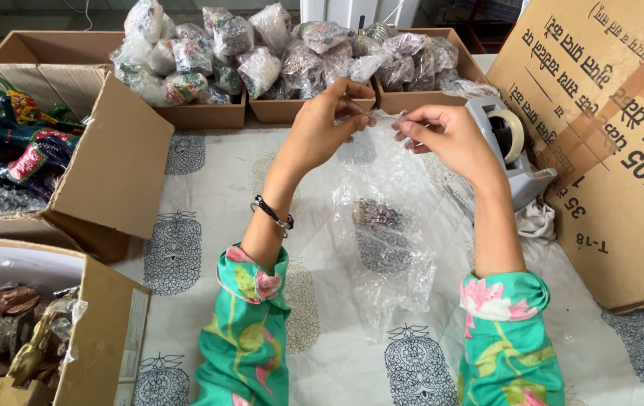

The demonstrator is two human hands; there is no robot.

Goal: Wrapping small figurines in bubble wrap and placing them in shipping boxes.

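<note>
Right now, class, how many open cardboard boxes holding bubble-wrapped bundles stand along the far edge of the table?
3: the left box, the middle box behind the left hand, and the right box behind the right hand. Others may be hidden beyond the frame.

Two bare forearms reach forward and upward from the bottom edge, each in a green sleeve with pink flowers pushed up to mid-forearm. The left hand (327, 124) is raised, wrist bent, thumb and fingertips pinched together. A dark beaded bracelet circles the left wrist. The right hand (446, 137) is level with it, just beside it, fingers curled and pinched, thumb pointing toward the left hand.
</note>
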